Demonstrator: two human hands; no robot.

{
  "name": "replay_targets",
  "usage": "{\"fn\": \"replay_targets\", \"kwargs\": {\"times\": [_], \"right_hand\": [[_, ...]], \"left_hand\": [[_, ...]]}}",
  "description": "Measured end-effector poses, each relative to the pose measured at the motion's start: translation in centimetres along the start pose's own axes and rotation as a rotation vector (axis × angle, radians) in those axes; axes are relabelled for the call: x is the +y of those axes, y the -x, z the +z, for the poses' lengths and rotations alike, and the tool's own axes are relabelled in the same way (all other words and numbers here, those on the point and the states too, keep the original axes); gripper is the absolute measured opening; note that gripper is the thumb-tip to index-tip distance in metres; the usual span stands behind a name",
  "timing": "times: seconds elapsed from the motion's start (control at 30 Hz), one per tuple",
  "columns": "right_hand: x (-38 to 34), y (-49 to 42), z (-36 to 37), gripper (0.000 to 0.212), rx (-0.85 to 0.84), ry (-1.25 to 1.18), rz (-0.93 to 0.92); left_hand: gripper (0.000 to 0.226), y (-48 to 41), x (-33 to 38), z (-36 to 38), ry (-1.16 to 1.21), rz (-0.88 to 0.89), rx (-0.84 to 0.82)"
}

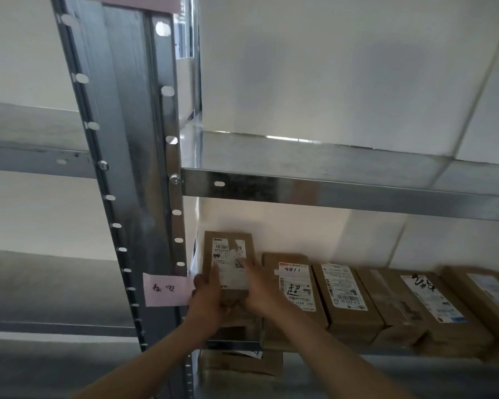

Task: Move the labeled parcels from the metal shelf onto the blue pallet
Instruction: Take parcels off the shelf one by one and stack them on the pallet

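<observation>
A brown cardboard parcel [228,254] with a white shipping label sits at the left end of a metal shelf [343,194]. My left hand [209,295] grips its near left corner, thumb on top. My right hand [260,286] holds its right side, fingers lying across the label. A row of several labeled brown parcels continues to the right, the nearest one [296,292] touching my right hand. The blue pallet is not in view.
A steel upright post [133,168] with slotted holes stands just left of the parcel and carries a pink paper tag [167,289]. Large white boxes [343,67] fill the shelf level above. Another brown parcel [239,364] lies on the level below.
</observation>
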State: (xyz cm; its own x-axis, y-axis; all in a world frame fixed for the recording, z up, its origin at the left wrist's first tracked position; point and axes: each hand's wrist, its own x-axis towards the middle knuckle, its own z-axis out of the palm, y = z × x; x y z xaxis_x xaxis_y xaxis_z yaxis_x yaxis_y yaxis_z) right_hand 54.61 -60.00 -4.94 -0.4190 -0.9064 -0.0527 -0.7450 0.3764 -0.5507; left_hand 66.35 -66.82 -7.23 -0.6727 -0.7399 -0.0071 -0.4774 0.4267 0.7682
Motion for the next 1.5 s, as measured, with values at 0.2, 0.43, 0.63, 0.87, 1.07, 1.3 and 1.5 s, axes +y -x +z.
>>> {"fn": "replay_targets", "kwargs": {"times": [0.2,0.43,0.63,0.87,1.07,1.3,1.5], "right_hand": [[-0.8,1.3,-4.3,0.082,0.100,-0.058,-0.052],[2.9,5.4,-10.4,0.085,0.223,-0.052,0.028],[9.6,12.7,-16.1,0.085,0.328,-0.096,0.110],[18.7,25.4,-23.0,0.082,0.482,-0.094,0.293],[25.7,37.3,-26.4,0.081,0.617,-0.106,0.457],[32.0,49.2,-28.6,0.082,0.766,-0.112,0.670],[36.8,56.5,-30.2,0.084,0.874,-0.125,0.838]], "left_hand": [[0.088,-0.3,4.4,-1.6,-0.144,0.070,0.010],[0.090,0.5,10.8,1.1,-0.185,0.235,-0.006],[0.088,1.6,18.2,7.7,-0.180,0.341,-0.092],[0.088,6.6,29.3,18.7,-0.071,0.486,-0.213],[0.092,12.4,37.3,28.3,0.004,0.640,-0.374],[0.097,18.3,44.7,38.9,-0.025,0.757,-0.599],[0.098,21.7,50.2,47.2,-0.030,0.880,-0.781]]}}
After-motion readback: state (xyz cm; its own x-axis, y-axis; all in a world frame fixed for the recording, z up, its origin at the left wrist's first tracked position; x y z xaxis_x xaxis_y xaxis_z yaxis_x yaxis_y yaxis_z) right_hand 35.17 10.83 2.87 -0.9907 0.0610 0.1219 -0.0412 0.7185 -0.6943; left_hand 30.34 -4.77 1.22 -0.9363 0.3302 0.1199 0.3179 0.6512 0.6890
